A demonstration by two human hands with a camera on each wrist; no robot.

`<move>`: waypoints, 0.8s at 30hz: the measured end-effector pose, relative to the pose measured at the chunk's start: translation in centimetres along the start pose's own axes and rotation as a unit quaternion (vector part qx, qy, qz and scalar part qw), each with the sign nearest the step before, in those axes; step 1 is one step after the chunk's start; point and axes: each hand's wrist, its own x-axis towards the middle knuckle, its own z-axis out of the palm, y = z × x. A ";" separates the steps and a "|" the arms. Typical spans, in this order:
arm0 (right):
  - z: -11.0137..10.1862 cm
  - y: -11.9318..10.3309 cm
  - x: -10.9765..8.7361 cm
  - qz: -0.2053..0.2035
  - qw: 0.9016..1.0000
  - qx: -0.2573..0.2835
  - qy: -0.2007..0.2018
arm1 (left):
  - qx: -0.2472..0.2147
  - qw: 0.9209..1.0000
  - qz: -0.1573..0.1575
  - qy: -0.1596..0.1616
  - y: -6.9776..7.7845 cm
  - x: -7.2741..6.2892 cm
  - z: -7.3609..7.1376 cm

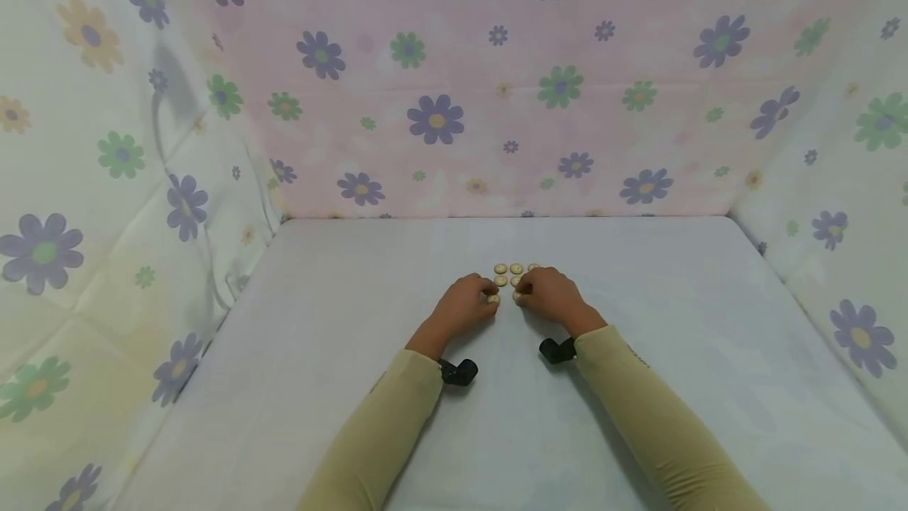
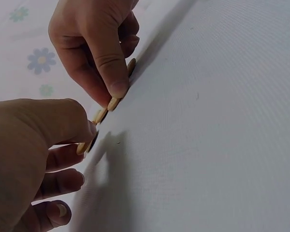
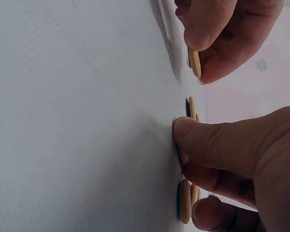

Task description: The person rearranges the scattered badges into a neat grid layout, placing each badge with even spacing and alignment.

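Small round wooden discs, pale on top with a faint mark, lie in neat rows on the white table; one disc is at the back left of the group. My left hand pinches a disc between thumb and fingers, tilted, just left of the rows. On the right, my right hand holds another disc by thumb and fingertips, close over the cloth at the front row. That hand partly hides the discs behind it. Beside its fingers, a disc shows a dark underside in the right wrist view.
White cloth covers the table. A pink flowered curtain hangs behind it, with pale flowered curtains at the sides. Both wrists wear black cameras below tan sleeves.
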 end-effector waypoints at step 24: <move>0.0 0.0 0.0 0.008 1.000 -0.006 0.003 | 0.019 1.000 0.006 0.013 0.6 1.6 1.0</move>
